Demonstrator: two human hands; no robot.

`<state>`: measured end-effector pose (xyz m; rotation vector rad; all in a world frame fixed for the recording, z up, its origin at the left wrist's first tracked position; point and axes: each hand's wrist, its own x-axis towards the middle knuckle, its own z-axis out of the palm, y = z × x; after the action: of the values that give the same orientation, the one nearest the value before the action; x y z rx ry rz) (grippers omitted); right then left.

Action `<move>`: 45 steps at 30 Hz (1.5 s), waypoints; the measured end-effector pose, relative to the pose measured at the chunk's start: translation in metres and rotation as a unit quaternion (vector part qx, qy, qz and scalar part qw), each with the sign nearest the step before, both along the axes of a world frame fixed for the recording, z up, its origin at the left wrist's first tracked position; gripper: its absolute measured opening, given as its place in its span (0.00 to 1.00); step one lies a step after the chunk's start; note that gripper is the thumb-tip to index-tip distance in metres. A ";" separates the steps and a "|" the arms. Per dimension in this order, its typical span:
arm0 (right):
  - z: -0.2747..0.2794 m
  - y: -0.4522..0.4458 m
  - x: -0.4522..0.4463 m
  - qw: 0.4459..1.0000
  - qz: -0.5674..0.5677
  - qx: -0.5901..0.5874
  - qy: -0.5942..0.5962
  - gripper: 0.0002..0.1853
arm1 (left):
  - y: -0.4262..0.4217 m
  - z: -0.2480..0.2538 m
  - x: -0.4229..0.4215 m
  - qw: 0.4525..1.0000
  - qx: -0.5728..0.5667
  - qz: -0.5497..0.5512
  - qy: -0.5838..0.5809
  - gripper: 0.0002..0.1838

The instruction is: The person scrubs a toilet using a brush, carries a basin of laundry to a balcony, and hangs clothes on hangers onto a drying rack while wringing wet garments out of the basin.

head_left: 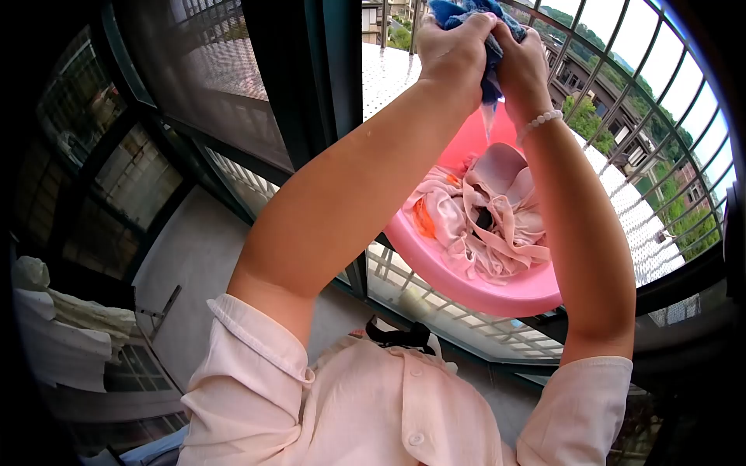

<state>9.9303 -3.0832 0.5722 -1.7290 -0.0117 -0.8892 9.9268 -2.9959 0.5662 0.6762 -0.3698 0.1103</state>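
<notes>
Both my hands are raised at the top of the view, close together around a wet blue cloth. My left hand grips it from the left with fingers closed. From the right, my right hand is closed on the same cloth, a pale beaded bracelet at its wrist. The cloth hangs below my fingers, with what looks like water running off its lower end. Beneath it stands a pink basin holding crumpled pale pink clothes and an orange piece.
Metal window bars run along the right, with a perforated white ledge beside the basin. Dark-framed glass panels are on the left. White cloths hang at the lower left above a grey floor.
</notes>
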 end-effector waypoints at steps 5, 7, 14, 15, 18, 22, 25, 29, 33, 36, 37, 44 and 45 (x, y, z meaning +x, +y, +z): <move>0.023 0.024 -0.034 0.857 0.363 0.362 0.058 0.06 | 0.002 0.003 0.017 0.999 0.004 0.014 -0.042 0.10; 0.013 0.012 0.001 0.861 0.359 0.359 -0.019 0.06 | -0.001 0.007 0.023 0.999 -0.031 -0.019 0.003 0.09; 0.009 0.041 0.039 0.968 0.078 0.024 -0.238 0.06 | 0.025 0.013 0.088 0.958 -0.044 -0.281 -0.031 0.17; 0.012 0.048 0.030 0.963 0.005 -0.060 -0.262 0.05 | 0.029 0.009 0.103 0.953 -0.034 -0.300 -0.020 0.18; 0.018 0.047 0.047 0.878 -0.032 -0.288 -0.381 0.08 | 0.037 -0.004 0.132 0.942 -0.057 -0.331 -0.028 0.18; 0.011 0.061 0.073 0.918 0.051 -0.337 -0.201 0.25 | 0.045 -0.023 0.143 0.963 -0.086 -0.250 0.059 0.19; -0.001 0.068 0.097 0.935 0.099 -0.337 -0.046 0.22 | 0.045 -0.039 0.145 0.970 -0.113 -0.184 0.115 0.20; -0.012 0.077 0.111 0.932 0.070 -0.350 -0.067 0.13 | 0.041 -0.048 0.148 0.971 -0.125 -0.135 0.153 0.22; -0.005 0.089 0.114 0.924 0.088 -0.369 0.037 0.09 | 0.046 -0.057 0.148 0.972 -0.123 -0.104 0.174 0.24; -0.017 0.094 0.113 0.941 0.057 -0.332 0.031 0.10 | 0.049 -0.059 0.149 0.970 -0.121 -0.094 0.187 0.26; -0.022 0.096 0.114 0.946 0.056 -0.316 0.037 0.10 | 0.053 -0.060 0.149 0.971 -0.117 -0.087 0.190 0.26; -0.047 0.091 0.138 0.987 0.110 -0.075 -0.086 0.19 | 0.062 -0.061 0.159 0.971 -0.092 -0.088 0.201 0.31; -0.050 0.090 0.142 0.985 0.120 -0.013 -0.123 0.20 | 0.062 -0.063 0.160 0.971 -0.087 -0.091 0.202 0.31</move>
<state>10.0724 -2.9936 0.5226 -1.5920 -0.3899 -0.9182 10.0868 -2.9342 0.5035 0.4734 -0.0263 -0.1671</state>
